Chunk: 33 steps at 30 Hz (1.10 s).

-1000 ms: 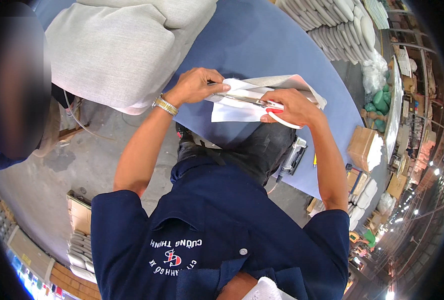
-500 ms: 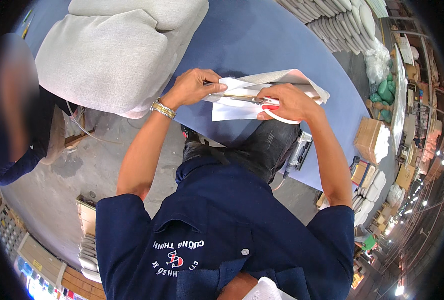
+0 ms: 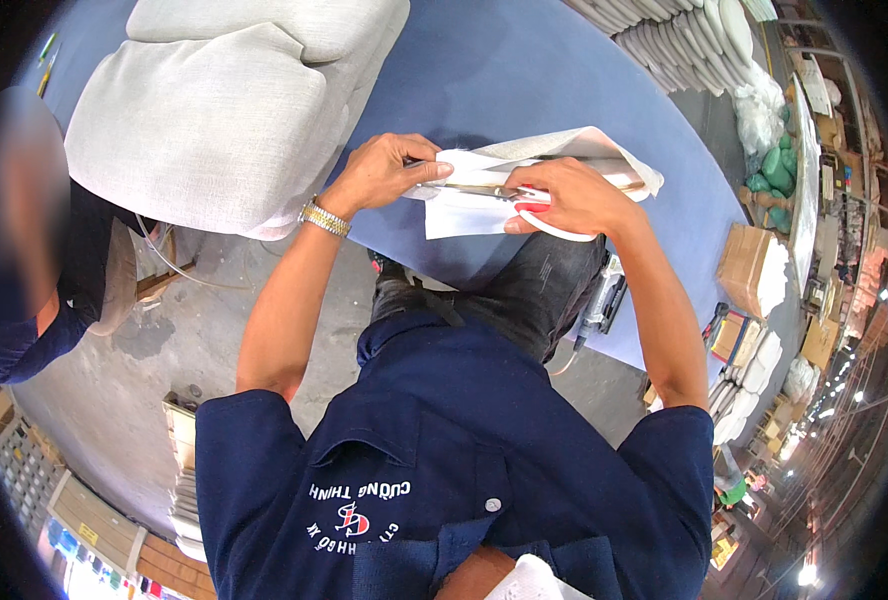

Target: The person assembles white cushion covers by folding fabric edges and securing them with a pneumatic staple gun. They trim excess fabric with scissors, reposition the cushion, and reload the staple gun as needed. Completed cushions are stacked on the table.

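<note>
Scissors (image 3: 494, 191) lying lengthwise along the near edge of the blue desk (image 3: 524, 70), blades pointing toward the left hand (image 3: 379, 172), red-and-white handles in the right hand (image 3: 574, 197). Right fingers curled shut through the handle loops. Left fingers pinched closed on the edge of the white fabric piece (image 3: 554, 160), blades over that cloth. Grey cushion (image 3: 214, 110) at the desk's left corner.

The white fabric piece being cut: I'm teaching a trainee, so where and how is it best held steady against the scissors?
Grip the white fabric piece at its left edge, coming from the left, as the left hand does. The scissors in the right hand point leftward along it, so pinching just ahead of the blades probably keeps the thin, floppy sheet taut over the blue table.
</note>
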Tool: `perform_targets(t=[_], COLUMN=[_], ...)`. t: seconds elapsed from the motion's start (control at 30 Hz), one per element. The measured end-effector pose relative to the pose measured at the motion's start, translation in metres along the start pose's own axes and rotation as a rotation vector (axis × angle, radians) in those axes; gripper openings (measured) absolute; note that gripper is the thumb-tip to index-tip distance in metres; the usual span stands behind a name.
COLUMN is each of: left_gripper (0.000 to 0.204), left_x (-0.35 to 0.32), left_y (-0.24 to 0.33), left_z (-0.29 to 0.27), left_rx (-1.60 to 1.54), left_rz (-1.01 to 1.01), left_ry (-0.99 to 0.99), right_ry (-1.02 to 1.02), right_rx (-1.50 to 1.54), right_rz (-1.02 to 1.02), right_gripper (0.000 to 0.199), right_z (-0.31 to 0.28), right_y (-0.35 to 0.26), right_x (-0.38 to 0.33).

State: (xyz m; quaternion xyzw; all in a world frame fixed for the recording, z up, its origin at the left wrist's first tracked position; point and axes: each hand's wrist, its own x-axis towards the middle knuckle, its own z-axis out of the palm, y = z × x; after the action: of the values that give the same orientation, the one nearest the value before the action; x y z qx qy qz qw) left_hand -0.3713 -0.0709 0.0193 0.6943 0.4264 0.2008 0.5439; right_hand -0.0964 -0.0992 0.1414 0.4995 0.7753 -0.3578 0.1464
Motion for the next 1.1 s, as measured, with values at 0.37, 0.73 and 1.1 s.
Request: perform_targets(t=[0.37, 0.73, 1.1], left_gripper=[0.034, 0.038, 0.035], left_x=[0.002, 0.003, 0.013], left_y=[-0.002, -0.006, -0.006], left_z=[-0.003, -0.003, -0.004], left_rx=[-0.018, -0.025, -0.051], left_rz=[-0.002, 0.034, 0.041], left_ry=[-0.018, 0.007, 0.065], right_ry=[0.055, 0.018, 0.095], right_rx=[-0.083, -0.07, -0.113], right_rz=[-0.039, 0.036, 0.077], right_gripper=[0.051, 0.062, 0.065], right_z=[0.009, 0.001, 0.002], right_y=[-0.007, -0.013, -0.019], right_x=[0.007, -0.002, 0.0])
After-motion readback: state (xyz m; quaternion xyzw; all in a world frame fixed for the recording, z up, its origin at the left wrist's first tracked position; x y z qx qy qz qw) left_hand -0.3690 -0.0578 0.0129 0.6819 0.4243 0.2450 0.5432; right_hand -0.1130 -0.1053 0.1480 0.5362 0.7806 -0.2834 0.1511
